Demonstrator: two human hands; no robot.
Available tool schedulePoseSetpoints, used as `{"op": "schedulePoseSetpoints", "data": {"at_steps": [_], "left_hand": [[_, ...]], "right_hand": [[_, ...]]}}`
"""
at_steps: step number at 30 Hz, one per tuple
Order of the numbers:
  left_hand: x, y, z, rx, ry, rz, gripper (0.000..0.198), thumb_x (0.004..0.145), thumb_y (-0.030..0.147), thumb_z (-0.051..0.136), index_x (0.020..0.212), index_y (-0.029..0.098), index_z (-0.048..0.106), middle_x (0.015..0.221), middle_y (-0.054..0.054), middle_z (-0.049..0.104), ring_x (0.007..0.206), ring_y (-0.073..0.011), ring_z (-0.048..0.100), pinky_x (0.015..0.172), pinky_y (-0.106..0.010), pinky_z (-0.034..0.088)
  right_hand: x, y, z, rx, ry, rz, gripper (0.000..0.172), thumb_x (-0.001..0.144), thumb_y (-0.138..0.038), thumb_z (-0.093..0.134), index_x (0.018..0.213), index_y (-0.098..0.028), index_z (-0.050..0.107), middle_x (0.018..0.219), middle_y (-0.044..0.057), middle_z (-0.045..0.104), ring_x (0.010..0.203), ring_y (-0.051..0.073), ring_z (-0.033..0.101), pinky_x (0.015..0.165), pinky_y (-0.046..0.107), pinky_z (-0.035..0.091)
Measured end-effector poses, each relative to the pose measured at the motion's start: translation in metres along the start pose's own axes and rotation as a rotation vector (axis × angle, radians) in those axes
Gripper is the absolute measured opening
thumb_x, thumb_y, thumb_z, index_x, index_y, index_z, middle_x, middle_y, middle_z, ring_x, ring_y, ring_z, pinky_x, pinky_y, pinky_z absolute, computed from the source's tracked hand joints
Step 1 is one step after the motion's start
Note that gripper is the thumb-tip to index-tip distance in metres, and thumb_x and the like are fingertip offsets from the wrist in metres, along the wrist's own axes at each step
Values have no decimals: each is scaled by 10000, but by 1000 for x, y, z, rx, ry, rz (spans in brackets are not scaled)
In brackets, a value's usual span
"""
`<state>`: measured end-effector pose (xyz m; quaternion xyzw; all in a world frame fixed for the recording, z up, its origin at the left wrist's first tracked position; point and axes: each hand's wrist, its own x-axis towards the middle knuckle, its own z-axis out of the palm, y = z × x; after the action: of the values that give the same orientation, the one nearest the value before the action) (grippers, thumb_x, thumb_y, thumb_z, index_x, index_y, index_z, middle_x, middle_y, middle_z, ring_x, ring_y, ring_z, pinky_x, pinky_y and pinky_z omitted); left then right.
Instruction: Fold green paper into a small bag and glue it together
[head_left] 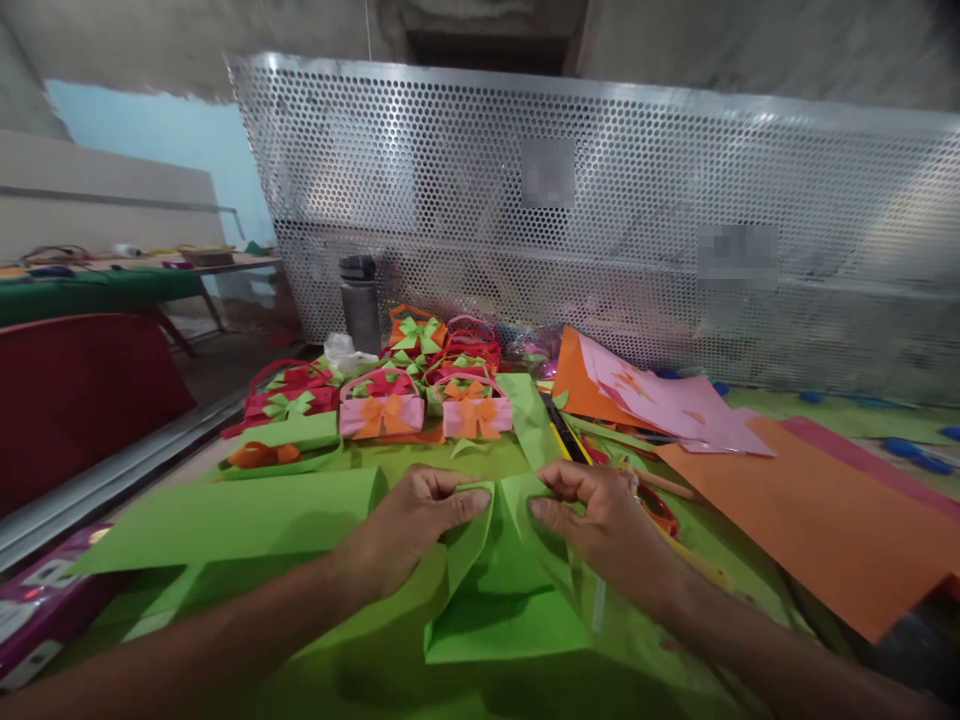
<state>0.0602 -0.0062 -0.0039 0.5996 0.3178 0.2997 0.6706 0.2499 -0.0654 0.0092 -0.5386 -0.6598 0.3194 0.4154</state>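
Note:
A folded piece of green paper (510, 625), shaped like a small open box or bag, stands between my hands over the green-covered table. My left hand (416, 525) pinches its left upper flap between thumb and fingers. On the other side, my right hand (592, 525) pinches the right upper flap the same way. The two flaps lean apart with a gap between them, and the inside of the fold shows toward me. To the left of my left hand lies a larger green paper sheet (247, 520), curled at its right end.
Several small paper handbags with bows, such as a pink one (382, 412), stand beyond my hands. A dark bottle (361, 305) is behind them. Orange sheets (817, 510) and pink sheets (645, 390) lie at right. A perforated metal panel (600, 230) borders the far side.

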Motion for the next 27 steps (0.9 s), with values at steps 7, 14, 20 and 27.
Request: {"op": "schedulePoseSetpoints", "data": {"at_steps": [7,14,20,27], "left_hand": [[-3,2,4,-21,-44,-46,269,700,395,677,691,130,634,629,-26,624,539,-122,534,518,-226,407],[-1,-3,8,33,-21,-70,309,679,433,650,710,134,579,617,0,579,516,-102,493,505,-221,379],[-2,0,7,225,-9,-123,299,675,421,605,702,125,574,536,42,497,460,-78,399,444,-196,295],[5,-10,-5,536,-78,-183,220,627,290,596,761,120,636,564,29,557,482,-103,462,447,-195,295]], "right_hand": [[-5,-3,3,-104,14,-1,120,768,-230,504,659,-179,518,605,-37,477,597,114,431,563,243,352],[-4,-1,6,-200,27,23,104,741,-203,492,640,-180,494,602,-37,476,597,116,438,565,249,344],[-3,2,12,-297,-22,87,61,739,-181,492,685,-177,520,634,-21,530,612,125,482,572,246,354],[-7,3,24,-514,-168,224,259,731,-147,531,985,-149,581,691,18,606,622,141,540,572,242,360]]}}
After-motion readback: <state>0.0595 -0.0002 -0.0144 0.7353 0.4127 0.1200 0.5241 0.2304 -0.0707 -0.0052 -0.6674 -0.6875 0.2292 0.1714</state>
